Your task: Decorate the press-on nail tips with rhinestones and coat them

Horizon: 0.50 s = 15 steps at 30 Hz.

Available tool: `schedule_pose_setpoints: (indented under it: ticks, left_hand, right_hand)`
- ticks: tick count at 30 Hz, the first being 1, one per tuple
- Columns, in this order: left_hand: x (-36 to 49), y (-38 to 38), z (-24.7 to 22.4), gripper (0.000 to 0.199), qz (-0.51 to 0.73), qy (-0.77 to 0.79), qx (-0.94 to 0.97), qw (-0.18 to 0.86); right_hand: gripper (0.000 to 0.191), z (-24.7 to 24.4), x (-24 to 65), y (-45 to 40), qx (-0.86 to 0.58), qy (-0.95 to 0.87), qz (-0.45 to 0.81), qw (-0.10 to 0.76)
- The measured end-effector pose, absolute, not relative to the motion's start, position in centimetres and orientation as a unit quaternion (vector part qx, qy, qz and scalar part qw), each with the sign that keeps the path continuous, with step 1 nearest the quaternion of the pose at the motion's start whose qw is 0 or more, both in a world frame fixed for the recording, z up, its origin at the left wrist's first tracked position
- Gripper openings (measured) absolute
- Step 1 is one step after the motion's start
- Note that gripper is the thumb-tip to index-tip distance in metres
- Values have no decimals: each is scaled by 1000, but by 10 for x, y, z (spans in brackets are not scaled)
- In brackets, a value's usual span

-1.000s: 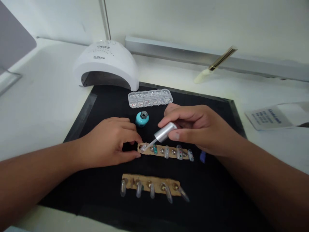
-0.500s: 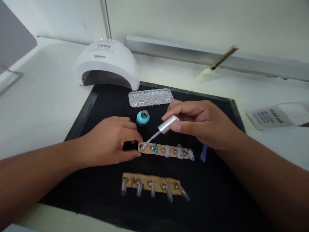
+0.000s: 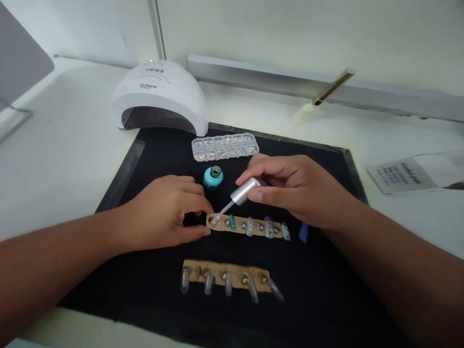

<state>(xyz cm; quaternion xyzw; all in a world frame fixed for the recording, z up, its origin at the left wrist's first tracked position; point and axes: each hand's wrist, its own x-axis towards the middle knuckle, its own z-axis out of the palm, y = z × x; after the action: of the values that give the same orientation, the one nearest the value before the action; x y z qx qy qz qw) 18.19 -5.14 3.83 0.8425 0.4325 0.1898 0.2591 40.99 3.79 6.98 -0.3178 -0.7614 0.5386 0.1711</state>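
Note:
Between the thumb and fingers of my right hand (image 3: 290, 188) is the silver cap of a nail polish brush (image 3: 245, 191). Its bristles touch the clear false nail (image 3: 215, 220) at the left end of the upper cardboard strip (image 3: 239, 231). My left hand (image 3: 177, 210) pinches that strip's left end with thumb and forefinger. Further along the strip sit a green glittery nail (image 3: 232, 222) and several decorated clear ones. The turquoise polish bottle (image 3: 213, 178) stands uncapped just behind. A lower cardboard strip (image 3: 232, 270) bears several clear nails.
A white nail lamp (image 3: 163, 94) stands at the back left. Behind the bottle lies a clear compartment case (image 3: 225, 147) of small decorations. A blue tool (image 3: 303, 233), partly hidden, is under my right wrist. A brush with a gold handle (image 3: 333, 87) and an alcohol pad packet (image 3: 402, 174) lie right.
My right hand has shifted slightly left and down with the brush, whose tip stays on the leftmost nail. My left hand keeps its grip on the strip.

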Motion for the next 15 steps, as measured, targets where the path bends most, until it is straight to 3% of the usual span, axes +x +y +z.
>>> schedule_pose_setpoints:
  ticks: [9,15]
  left_hand:
    - [183,-50,40,12,186,435,842,259]
    - [183,-51,39,12,185,434,842,263]
  right_hand:
    - [11,69,413,42,-324,-704,600,196]
    - [15,72,411,32,-313,-723,592,170]
